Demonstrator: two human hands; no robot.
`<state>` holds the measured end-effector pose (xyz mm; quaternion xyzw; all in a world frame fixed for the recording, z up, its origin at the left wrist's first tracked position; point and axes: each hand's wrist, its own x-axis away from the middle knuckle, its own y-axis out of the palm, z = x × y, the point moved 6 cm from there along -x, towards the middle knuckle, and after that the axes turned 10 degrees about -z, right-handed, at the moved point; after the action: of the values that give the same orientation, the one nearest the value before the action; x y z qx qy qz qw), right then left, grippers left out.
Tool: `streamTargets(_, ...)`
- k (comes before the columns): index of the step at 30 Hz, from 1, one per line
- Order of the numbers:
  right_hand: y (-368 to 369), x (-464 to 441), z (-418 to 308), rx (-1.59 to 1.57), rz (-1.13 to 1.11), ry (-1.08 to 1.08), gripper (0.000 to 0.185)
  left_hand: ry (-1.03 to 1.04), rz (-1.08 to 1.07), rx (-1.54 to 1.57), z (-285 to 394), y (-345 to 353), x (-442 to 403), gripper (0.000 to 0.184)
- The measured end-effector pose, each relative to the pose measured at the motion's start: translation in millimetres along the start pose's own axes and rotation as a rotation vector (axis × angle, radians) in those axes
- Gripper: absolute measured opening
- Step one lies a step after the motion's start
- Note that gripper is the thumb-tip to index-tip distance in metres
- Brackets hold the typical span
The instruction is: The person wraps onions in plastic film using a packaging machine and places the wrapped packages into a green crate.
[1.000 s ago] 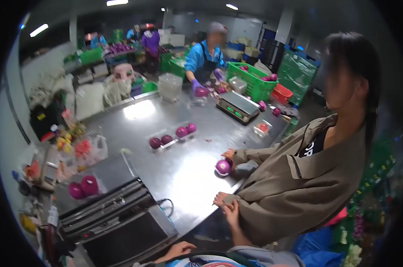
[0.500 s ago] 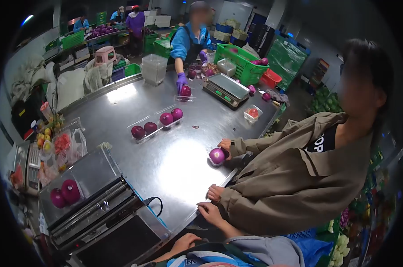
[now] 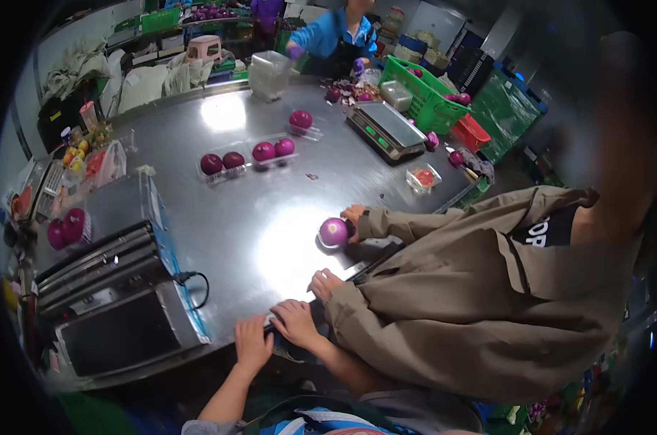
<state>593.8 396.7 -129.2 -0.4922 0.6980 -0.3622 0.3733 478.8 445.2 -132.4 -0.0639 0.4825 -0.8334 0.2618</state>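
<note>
My left hand [image 3: 253, 342] lies at the front edge of the steel table [image 3: 230, 279], fingers stretched out and holding nothing. Close beside it, my right hand [image 3: 296, 323] rests on the same edge, fingers also extended and empty. Nearest to my right hand is the left hand [image 3: 326, 283] of a person in a brown jacket, resting by the table edge. That person's other hand [image 3: 353, 219] is at a purple onion [image 3: 333, 232] in a clear tray. To the left of my hands stands a wrapping machine [image 3: 118, 322] with a dark plate.
Clear trays with red onions [image 3: 263, 151] sit mid-table. A weighing scale [image 3: 386, 130], a green crate [image 3: 423, 94] and a stack of clear containers [image 3: 270, 75] stand toward the back. Two more onions [image 3: 66, 228] lie on the machine's left side. A black cable [image 3: 202, 290] loops beside it.
My view has shifted. Both my hands have come forward onto the table edge, close together. The worker in blue has let go of an onion in a tray and now reaches to the container stack.
</note>
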Motion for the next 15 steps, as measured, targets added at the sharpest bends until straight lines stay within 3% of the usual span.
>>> streamTargets(6,9.1,-1.2,8.7,0.039,0.062,-0.051,0.019,-0.145,0.199,-0.149,16.0,12.2,-0.7,0.051)
streamTargets(15,26.5,6.1,9.0,0.056,0.365,-0.079,0.017,-0.107,0.332,-0.27,7.5,32.3,7.7,0.047)
